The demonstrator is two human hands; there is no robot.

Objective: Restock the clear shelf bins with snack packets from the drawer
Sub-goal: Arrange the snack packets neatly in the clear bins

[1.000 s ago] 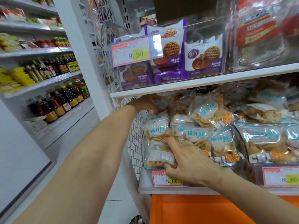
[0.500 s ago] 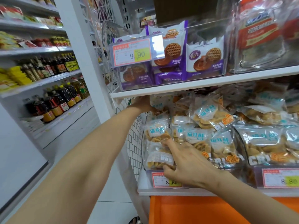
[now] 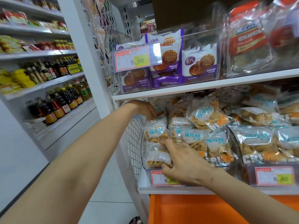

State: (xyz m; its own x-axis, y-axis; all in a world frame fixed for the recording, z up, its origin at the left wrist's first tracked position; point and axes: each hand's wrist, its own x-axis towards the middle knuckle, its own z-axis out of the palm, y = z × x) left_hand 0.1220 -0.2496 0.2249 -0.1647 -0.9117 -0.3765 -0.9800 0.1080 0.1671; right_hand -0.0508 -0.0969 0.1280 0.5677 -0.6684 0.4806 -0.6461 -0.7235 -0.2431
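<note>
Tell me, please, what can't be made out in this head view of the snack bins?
- Left hand fingertips: hidden behind the upper snack packet, so its grip is unclear.
- 8.80 price tag: right part covered by the right hand.
- Orange drawer: contents cut off by the bottom edge.
- Red-labelled jar: text blurred.

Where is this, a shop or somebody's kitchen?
Most likely a shop, probably a small supermarket. Printed price tags are clipped to the clear plastic shelf bins, many identical snack packets fill them, and rows of dark sauce and oil bottles line the aisle shelves.
</note>
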